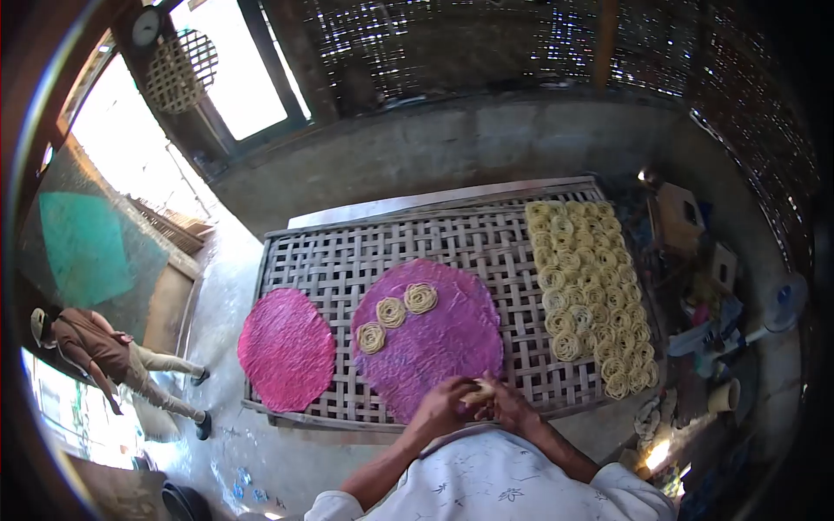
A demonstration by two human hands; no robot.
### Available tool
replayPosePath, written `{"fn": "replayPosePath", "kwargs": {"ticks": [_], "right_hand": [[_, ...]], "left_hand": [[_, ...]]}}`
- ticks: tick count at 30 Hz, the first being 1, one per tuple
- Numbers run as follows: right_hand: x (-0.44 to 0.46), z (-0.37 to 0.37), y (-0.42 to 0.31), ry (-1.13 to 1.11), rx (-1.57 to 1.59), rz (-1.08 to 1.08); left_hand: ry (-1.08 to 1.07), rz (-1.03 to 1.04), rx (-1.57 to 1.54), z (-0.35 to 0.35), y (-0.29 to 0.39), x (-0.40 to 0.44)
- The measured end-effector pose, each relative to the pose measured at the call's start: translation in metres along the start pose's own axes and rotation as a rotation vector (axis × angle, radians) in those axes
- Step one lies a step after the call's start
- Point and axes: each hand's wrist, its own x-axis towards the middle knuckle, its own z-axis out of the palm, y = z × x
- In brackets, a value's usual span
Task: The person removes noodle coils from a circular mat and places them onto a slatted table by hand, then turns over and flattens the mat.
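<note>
My left hand (pixel 441 406) and my right hand (pixel 512 406) meet at the near edge of a round purple mat (pixel 443 347). Between their curled fingers is a pale yellow nest of noodle-like strands (pixel 478 395), partly hidden by the fingers. On the mat's upper left, three similar coiled nests lie in a slanting row: one at the left (pixel 371 338), another in the middle (pixel 391 313) and a third to the right (pixel 420 298). Both hands are closed round the held nest.
A pink round mat (pixel 287 350) lies to the left on the woven bamboo rack (pixel 347 252). Many noodle-like nests (pixel 578 269) cover the rack's right end. A person (pixel 113 347) stands at the far left. At the right are a fan (pixel 786 302) and a cup (pixel 724 397).
</note>
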Motion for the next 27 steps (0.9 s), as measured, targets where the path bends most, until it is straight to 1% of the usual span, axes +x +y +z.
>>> {"fn": "replayPosePath", "kwargs": {"ticks": [1, 3, 4, 5, 6, 7, 8, 9, 10, 11, 12, 14, 15, 17, 18, 19, 20, 22, 23, 26, 27], "right_hand": [[0.000, -0.001, -0.005, -0.007, 0.087, -0.022], [0.009, -0.024, -0.012, 0.063, -0.005, -0.167], [0.006, -0.035, -0.015, 0.119, -0.046, -0.251], [-0.001, -0.035, -0.024, 0.234, -0.106, -0.304], [0.001, -0.049, -0.022, 0.360, -0.162, -0.403], [0.007, -0.071, -0.018, 0.445, -0.276, -0.493], [0.007, -0.091, -0.016, 0.534, -0.392, -0.573], [-0.001, -0.099, -0.020, 0.586, -0.465, -0.657], [-0.007, -0.107, -0.024, 0.631, -0.542, -0.734], [-0.004, -0.127, -0.022, 0.735, -0.666, -0.725], [-0.007, -0.141, -0.020, 0.818, -0.730, -0.732], [-0.012, -0.166, -0.017, 0.954, -0.864, -0.736], [-0.013, -0.185, -0.016, 0.868, -0.785, -0.752], [-0.024, -0.196, -0.017, 1.069, -0.944, -0.702], [-0.027, -0.197, -0.021, 1.164, -1.028, -0.671], [-0.045, -0.166, -0.037, 1.247, -0.926, -0.569], [-0.042, -0.172, -0.038, 1.271, -0.973, -0.614], [-0.042, -0.184, -0.044, 1.319, -1.062, -0.711], [-0.044, -0.189, -0.047, 1.351, -1.184, -0.636], [-0.049, -0.189, -0.053, 1.418, -1.279, -0.669], [-0.052, -0.187, -0.056, 1.406, -1.313, -0.658]], "left_hand": [[0.039, 0.010, 0.020, -0.005, -0.001, 0.001], [0.096, 0.049, 0.048, -0.012, -0.005, 0.010], [0.215, -0.012, 0.105, -0.020, -0.020, 0.012], [0.321, -0.063, 0.146, -0.032, -0.044, 0.014], [0.364, -0.130, 0.192, -0.050, -0.057, 0.022], [0.460, -0.246, 0.187, -0.063, -0.063, 0.024], [0.471, -0.171, 0.422, -0.074, -0.108, 0.020], [0.434, -0.262, 0.362, -0.082, -0.144, 0.019], [0.431, -0.309, 0.610, -0.082, -0.176, 0.011], [0.366, -0.358, 0.647, -0.089, -0.193, 0.005], [0.309, -0.362, 0.646, -0.091, -0.204, 0.003], [0.181, -0.394, 0.708, -0.094, -0.204, 0.002], [0.212, -0.379, 0.693, -0.095, -0.195, 0.006], [0.273, -0.363, 0.666, -0.095, -0.180, 0.008], [0.335, -0.263, 0.692, -0.094, -0.191, 0.007], [0.398, -0.163, 0.717, -0.091, -0.205, 0.007], [0.461, -0.062, 0.741, -0.090, -0.218, 0.004], [0.362, -0.225, 0.697, -0.097, -0.208, 0.009], [0.312, -0.303, 0.672, -0.100, -0.202, 0.011], [0.377, -0.183, 0.695, -0.100, -0.191, 0.011], [0.354, -0.267, 0.568, -0.101, -0.179, 0.012]]}}
